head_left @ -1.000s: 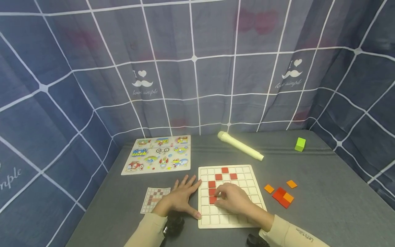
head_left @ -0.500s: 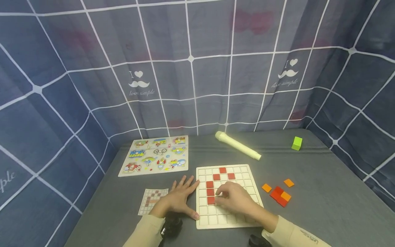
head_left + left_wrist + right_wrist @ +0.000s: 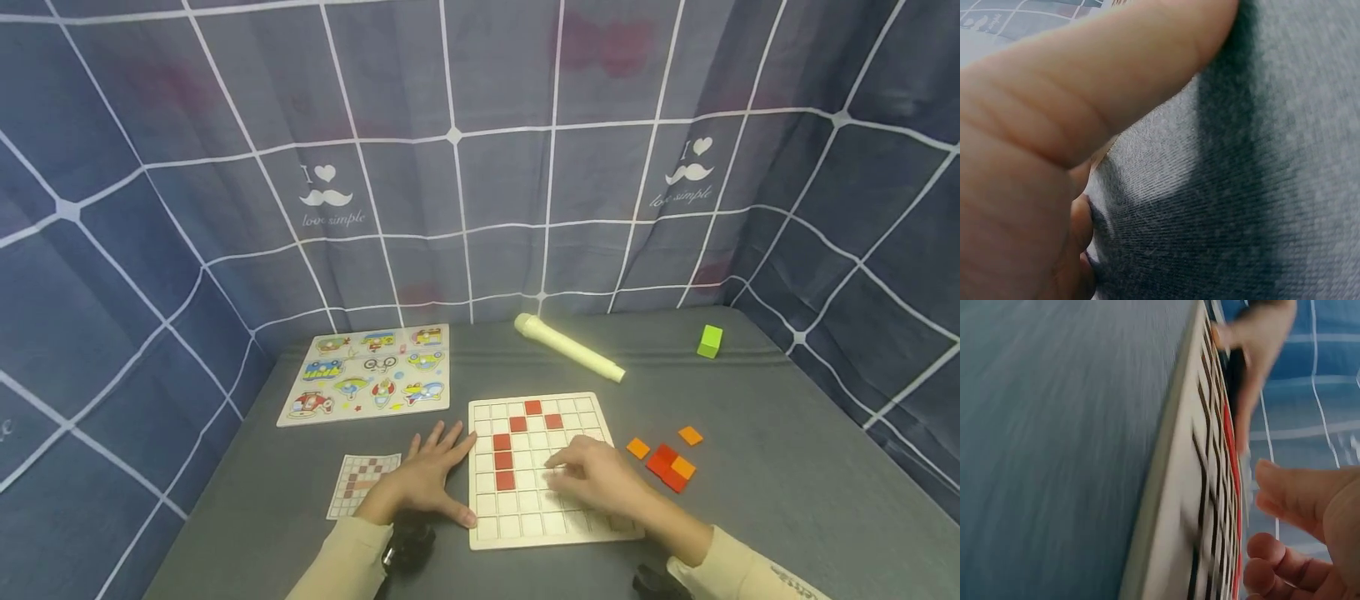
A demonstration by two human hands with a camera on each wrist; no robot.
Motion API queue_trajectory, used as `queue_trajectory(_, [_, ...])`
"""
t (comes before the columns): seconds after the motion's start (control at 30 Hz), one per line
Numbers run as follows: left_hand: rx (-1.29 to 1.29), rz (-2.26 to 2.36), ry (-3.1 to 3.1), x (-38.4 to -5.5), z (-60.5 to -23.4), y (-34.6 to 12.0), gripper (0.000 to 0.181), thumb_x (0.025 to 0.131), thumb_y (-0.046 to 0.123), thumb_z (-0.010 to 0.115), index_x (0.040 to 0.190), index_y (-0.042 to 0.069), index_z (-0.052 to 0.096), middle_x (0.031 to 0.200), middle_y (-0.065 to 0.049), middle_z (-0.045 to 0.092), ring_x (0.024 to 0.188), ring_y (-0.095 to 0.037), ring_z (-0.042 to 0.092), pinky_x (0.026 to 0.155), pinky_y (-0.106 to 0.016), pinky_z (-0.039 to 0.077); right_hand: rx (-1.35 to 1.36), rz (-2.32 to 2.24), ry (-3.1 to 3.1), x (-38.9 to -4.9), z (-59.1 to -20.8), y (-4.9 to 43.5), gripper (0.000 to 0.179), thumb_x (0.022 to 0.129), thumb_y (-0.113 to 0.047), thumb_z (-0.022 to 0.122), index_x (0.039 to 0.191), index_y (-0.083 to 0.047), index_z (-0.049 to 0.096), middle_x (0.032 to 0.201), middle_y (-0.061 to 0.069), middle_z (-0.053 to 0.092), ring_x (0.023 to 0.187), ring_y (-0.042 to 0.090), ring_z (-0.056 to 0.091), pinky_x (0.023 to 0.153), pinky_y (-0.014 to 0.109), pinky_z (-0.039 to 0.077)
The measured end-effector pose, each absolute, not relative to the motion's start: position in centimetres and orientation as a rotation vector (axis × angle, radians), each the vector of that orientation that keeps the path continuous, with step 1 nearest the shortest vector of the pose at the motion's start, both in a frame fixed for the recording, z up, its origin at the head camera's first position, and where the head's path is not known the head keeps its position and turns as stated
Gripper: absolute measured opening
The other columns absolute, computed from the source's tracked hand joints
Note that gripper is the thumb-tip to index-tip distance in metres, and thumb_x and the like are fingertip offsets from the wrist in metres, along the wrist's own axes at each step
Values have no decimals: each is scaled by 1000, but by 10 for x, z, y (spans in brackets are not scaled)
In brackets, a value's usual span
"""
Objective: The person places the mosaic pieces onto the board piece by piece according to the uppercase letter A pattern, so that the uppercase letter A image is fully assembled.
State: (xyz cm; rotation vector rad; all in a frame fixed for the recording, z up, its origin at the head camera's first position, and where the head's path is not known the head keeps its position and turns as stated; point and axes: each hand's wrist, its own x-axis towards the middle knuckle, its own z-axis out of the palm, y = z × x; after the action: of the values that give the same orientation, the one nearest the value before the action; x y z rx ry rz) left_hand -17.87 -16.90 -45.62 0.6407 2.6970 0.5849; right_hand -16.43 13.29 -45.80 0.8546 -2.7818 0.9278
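Observation:
A cream grid board [image 3: 510, 528] lies in front of me, with several red tiles [image 3: 503, 460] set in its squares in a bent line. My left hand [image 3: 426, 479] lies with fingers spread at the board's left edge, fingertip and thumb tip right at the rim. Over the board's right half hovers my right hand [image 3: 600, 477], its fingers loosely bent. In the right wrist view, a gap shows between the right thumb [image 3: 1297, 490] and the other fingers, and nothing is held there. The left wrist view shows mostly the left thumb [image 3: 1097, 75] above grey cloth.
Loose orange tiles [image 3: 691, 436] and red tiles [image 3: 675, 481] lie right of the board. A printed pattern card [image 3: 352, 483] is beside my left hand. Farther back are a picture puzzle board [image 3: 367, 375], a pale toy microphone [image 3: 570, 347] and a green block [image 3: 709, 341].
My right hand has drawn away to the right from the lowest red tile, its fingers parting. The left hand keeps its place at the board's edge. The head view has shifted slightly.

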Motion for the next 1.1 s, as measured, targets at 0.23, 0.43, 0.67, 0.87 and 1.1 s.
queue_trajectory(0.23, [658,599,2675,-178,-462,-166,124,61,60,86,158,17,21,166,-18,8,152,-48,0,116,-73,1,1016,737,-2768,-162,-467,96,18,83,-29,77,100,-22,80,72,-13,52,62,-4,31,50,12,32])
queue_trajectory(0.43, [660,600,2682,-178,-459,-165,125,60,58,86,158,15,21,166,-20,8,152,-49,0,116,-74,0,940,738,-2713,-166,-473,85,10,80,-24,80,89,-22,82,72,-14,55,62,-6,34,49,11,33])
queue_trajectory(0.67, [644,597,2687,-178,-457,-168,124,61,59,86,158,17,21,166,-18,8,152,-47,0,117,-73,0,983,748,-2723,-167,-468,84,8,81,-24,79,88,-21,81,74,-14,55,62,-6,35,51,11,35])
queue_trajectory(0.87, [650,582,2691,-177,-457,-169,124,62,59,86,158,16,21,166,-19,8,152,-48,0,116,-74,1,892,819,-2685,-169,-454,112,14,84,-23,76,97,-17,80,78,-10,60,65,-4,43,53,13,38])
queue_trajectory(1.1, [659,584,2697,-177,-454,-168,124,61,59,86,158,16,21,166,-21,9,152,-49,1,116,-74,1,506,723,-2773,-180,-448,194,25,84,-24,77,103,-9,77,72,-7,56,64,4,43,55,21,37])
